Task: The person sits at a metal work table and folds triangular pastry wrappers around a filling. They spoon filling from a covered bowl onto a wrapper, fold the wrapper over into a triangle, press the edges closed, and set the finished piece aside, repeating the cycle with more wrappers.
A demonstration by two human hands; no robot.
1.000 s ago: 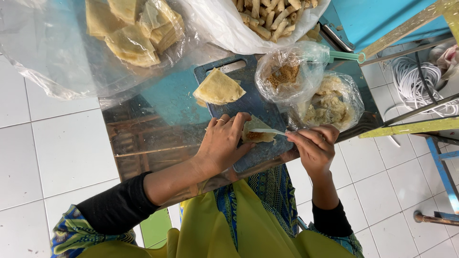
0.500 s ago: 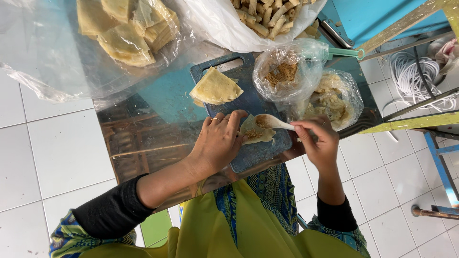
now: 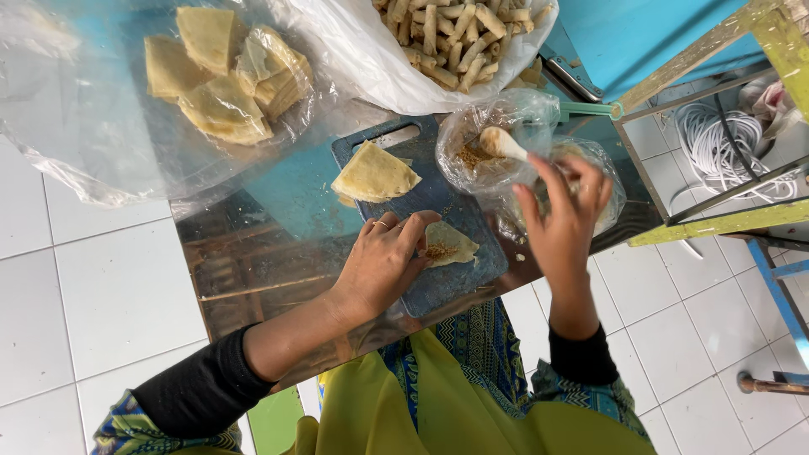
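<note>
My left hand [image 3: 383,261] presses down on a thin yellow wrapper [image 3: 451,244] with brown filling on it, lying on a dark blue cutting board [image 3: 447,282]. My right hand [image 3: 563,221] holds a white spoon [image 3: 504,143] whose bowl reaches into a clear plastic bag of brown filling [image 3: 484,156]. A folded stack of wrappers [image 3: 373,174] lies at the far end of the board. A second clear bag [image 3: 611,181] sits behind my right hand, mostly hidden by it.
A clear bag of folded yellow wrappers [image 3: 223,80] lies at the back left. A white bag of rolled finished pieces [image 3: 447,38] sits at the back. The metal table top [image 3: 253,270] reflects light. A yellow-green metal frame [image 3: 716,223] and coiled white cable [image 3: 716,147] stand right.
My right hand lifted the spoon off the wrapper and moved it up into the bag of filling. My left hand stayed on the wrapper, which now carries filling.
</note>
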